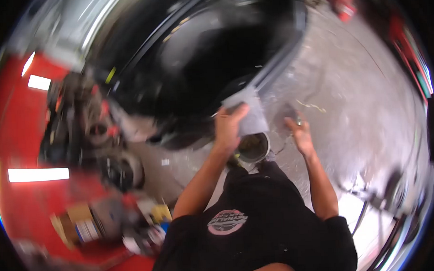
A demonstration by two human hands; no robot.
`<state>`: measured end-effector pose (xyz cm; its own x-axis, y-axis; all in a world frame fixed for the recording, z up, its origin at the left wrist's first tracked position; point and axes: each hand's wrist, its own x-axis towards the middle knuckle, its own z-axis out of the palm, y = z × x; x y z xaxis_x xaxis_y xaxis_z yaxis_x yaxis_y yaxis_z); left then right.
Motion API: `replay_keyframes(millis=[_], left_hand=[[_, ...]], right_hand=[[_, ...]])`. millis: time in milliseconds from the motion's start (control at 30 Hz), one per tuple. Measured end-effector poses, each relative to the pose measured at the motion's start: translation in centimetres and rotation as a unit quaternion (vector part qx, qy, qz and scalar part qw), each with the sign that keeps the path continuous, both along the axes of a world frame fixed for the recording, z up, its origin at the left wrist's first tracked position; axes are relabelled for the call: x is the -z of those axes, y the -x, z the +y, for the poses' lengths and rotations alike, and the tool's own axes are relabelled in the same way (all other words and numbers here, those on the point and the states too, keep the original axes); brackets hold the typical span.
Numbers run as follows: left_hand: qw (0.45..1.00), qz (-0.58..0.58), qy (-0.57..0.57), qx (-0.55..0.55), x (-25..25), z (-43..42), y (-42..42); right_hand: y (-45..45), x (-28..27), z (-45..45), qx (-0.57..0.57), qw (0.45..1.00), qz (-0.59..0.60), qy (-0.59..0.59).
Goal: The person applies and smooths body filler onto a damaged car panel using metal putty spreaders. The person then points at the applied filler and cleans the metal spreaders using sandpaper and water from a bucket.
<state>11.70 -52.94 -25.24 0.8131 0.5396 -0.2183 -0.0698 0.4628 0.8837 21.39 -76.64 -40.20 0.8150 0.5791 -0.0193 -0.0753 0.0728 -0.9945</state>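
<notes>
My left hand [228, 128] is closed on a flat grey sheet [254, 116], thumb on top, at the near end of a large black car part [200, 59]. The sheet looks like paper or thin cloth; its exact kind is not clear. My right hand [300, 135] is raised to the right of the sheet, apart from it, with its fingers blurred. A dark smudge shows by its fingertips, and I cannot make out whether it is an object or a shadow. Below the sheet, a round bucket [267, 150] with murky contents stands near my feet.
Stacked dark mechanical parts [73, 126] and a wheel-like part [120, 172] stand at left by the red surface [16, 133]. Cardboard boxes [81, 224] lie at lower left. Grey concrete floor [354, 107] stretches to the right, with metal equipment [389, 196] at lower right.
</notes>
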Motion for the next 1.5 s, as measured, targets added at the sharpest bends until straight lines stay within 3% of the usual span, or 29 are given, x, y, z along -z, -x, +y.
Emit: replay_keyframes(millis=[67, 133, 200, 300, 467, 567, 600, 700, 767, 833, 900, 967, 1033, 1100, 1167, 1233, 1333, 1433, 1467, 1500], left_hand=[[0.994, 0.020, 0.103, -0.011, 2.5, 0.4, 4.2], [0.985, -0.001, 0.174, -0.011, 3.8, -0.3, 7.8], [0.970, -0.045, 0.239, -0.006, 4.1, -1.0, 11.2], [0.953, -0.118, 0.262, -0.098, 3.2, 0.0, 15.9], [0.908, -0.197, 0.280, -0.240, 5.2, 3.1, 25.7], [0.889, -0.160, 0.263, -0.339, 7.0, 4.7, 34.9], [0.869, -0.127, 0.278, -0.389, 9.3, 4.8, 38.3], [0.825, -0.093, 0.285, -0.478, 16.3, 4.9, 49.2], [0.789, -0.063, 0.331, -0.513, 23.4, 4.0, 55.7], [0.752, -0.043, 0.378, -0.538, 28.4, 3.2, 61.1], [0.715, -0.028, 0.422, -0.557, 31.8, 2.2, 64.9], [0.673, -0.023, 0.457, -0.581, 34.0, 1.1, 66.3], [0.644, -0.039, 0.473, -0.601, 36.3, -0.5, 67.0], [0.618, -0.076, 0.473, -0.623, 38.0, -3.3, 66.6], [0.618, -0.098, 0.483, -0.613, 39.2, -4.0, 67.4], [0.590, -0.108, 0.516, -0.611, 39.9, -4.6, 67.8], [0.546, -0.129, 0.550, -0.619, 41.5, -4.7, 68.1], [0.541, -0.174, 0.530, -0.630, 41.8, -5.3, 67.7], [0.541, -0.180, 0.531, -0.627, 42.0, -5.2, 67.8], [0.543, -0.186, 0.531, -0.624, 42.0, -4.8, 68.0]], right_hand=[[0.5, -2.2, 2.5, 0.032, 0.991, -0.086, 0.099], [0.8, -3.9, 6.3, -0.010, 0.994, -0.107, 0.034], [4.6, -10.0, 11.3, -0.031, 0.984, 0.122, -0.128], [9.2, -11.8, 16.5, -0.146, 0.980, 0.100, -0.089], [14.3, -7.7, 21.2, -0.377, 0.924, 0.055, -0.023], [21.1, -6.7, 25.9, -0.471, 0.872, 0.123, -0.051], [24.2, -7.3, 27.9, -0.465, 0.861, 0.201, -0.041], [31.1, -0.9, 33.9, -0.458, 0.864, 0.070, 0.198], [36.7, 5.1, 37.0, -0.507, 0.822, -0.041, 0.258], [43.5, 10.0, 39.1, -0.568, 0.753, -0.185, 0.277], [51.4, 14.6, 41.1, -0.641, 0.702, -0.210, 0.226], [58.6, 20.3, 43.9, -0.684, 0.578, -0.435, 0.091], [66.8, 23.9, 48.4, -0.739, 0.461, -0.469, 0.143], [73.7, 27.6, 52.7, -0.710, 0.349, -0.610, 0.056], [78.7, 32.2, 57.0, -0.685, 0.261, -0.679, 0.050], [82.4, 36.5, 60.1, -0.650, 0.213, -0.726, 0.070], [84.8, 39.8, 61.7, -0.689, 0.233, -0.669, 0.152], [84.2, 40.6, 62.0, -0.711, 0.319, -0.617, 0.105], [83.4, 41.5, 61.7, -0.674, 0.353, -0.649, -0.001], [83.0, 41.4, 61.8, -0.677, 0.356, -0.644, -0.009]])
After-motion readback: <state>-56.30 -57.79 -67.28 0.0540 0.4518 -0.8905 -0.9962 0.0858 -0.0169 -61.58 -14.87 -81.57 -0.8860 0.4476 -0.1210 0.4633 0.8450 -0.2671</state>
